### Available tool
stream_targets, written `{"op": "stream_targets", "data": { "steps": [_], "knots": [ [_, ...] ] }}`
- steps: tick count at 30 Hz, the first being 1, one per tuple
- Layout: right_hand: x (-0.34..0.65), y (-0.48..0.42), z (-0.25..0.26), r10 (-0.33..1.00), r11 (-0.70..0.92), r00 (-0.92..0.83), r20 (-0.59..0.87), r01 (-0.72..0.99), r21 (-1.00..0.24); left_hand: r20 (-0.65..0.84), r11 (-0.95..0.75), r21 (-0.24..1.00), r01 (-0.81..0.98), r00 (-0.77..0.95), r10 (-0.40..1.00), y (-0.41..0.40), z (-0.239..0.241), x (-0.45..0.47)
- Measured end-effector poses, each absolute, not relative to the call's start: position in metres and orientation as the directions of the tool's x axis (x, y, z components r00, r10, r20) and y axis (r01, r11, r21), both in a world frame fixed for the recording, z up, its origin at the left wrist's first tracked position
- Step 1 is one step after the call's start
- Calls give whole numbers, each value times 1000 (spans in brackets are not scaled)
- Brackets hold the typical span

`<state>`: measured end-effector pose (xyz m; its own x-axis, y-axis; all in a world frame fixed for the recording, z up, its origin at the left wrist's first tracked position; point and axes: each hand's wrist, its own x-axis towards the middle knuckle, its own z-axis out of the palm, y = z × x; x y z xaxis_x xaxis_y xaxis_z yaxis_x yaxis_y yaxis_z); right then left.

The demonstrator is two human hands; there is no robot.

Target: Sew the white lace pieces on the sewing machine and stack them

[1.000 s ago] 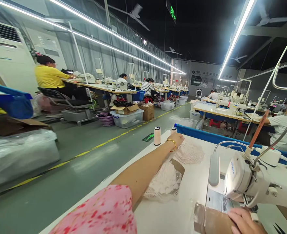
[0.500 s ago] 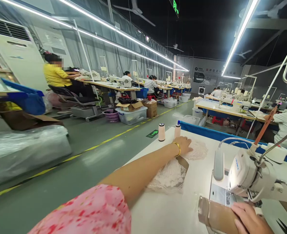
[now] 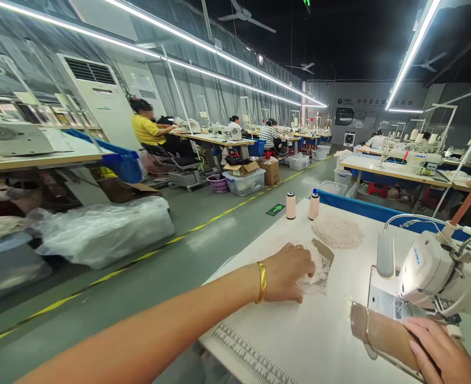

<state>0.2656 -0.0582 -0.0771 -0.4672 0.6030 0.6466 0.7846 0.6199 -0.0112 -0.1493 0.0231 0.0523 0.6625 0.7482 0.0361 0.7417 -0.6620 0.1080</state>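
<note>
My left hand (image 3: 289, 272), with a gold bracelet on its wrist, rests over a pale lace piece (image 3: 321, 274) with a brown patch on the white table. Its fingers are bent, with the thumb apart from them; the fingertips touch the lace and are partly hidden. Farther back lies another pale pink lace piece (image 3: 337, 232). My right hand (image 3: 445, 349) lies with extended fingers on a flat brown piece (image 3: 387, 333) with a shiny, tape-like end, in front of the needle area of a white sewing machine (image 3: 427, 272).
Two peach thread spools, one (image 3: 290, 206) left of the other (image 3: 314, 206), stand at the table's far left edge. A ruler scale (image 3: 247, 349) runs along the near edge. Blue cloth (image 3: 351, 205) borders the back. Other people sit at sewing tables beyond the aisle.
My left hand has come back from the farther lace piece to the nearer one. My right hand stays on the brown piece. The view has turned left.
</note>
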Motion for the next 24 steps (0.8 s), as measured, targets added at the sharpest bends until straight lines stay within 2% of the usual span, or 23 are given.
{"op": "stream_targets", "data": {
  "steps": [3,12,20,22,23,24],
  "knots": [
    [261,-63,-69,616,607,-466,635,795,-4,45,-689,28,725,687,725,14,39,-153],
    [250,-69,-55,611,600,-456,647,800,-3,78,-686,55,726,682,728,16,40,-131],
    [248,-69,-53,599,622,-446,666,783,-35,82,-620,56,783,615,784,-12,24,-81],
    [244,-72,-56,623,647,-450,640,756,-97,82,-633,113,766,627,774,-30,29,-69],
    [241,-75,-59,649,649,-441,620,746,-148,84,-646,178,742,643,761,-40,33,-62],
    [238,-78,-62,685,641,-423,593,737,-215,93,-622,422,659,651,753,-51,37,-56]
  ]
}}
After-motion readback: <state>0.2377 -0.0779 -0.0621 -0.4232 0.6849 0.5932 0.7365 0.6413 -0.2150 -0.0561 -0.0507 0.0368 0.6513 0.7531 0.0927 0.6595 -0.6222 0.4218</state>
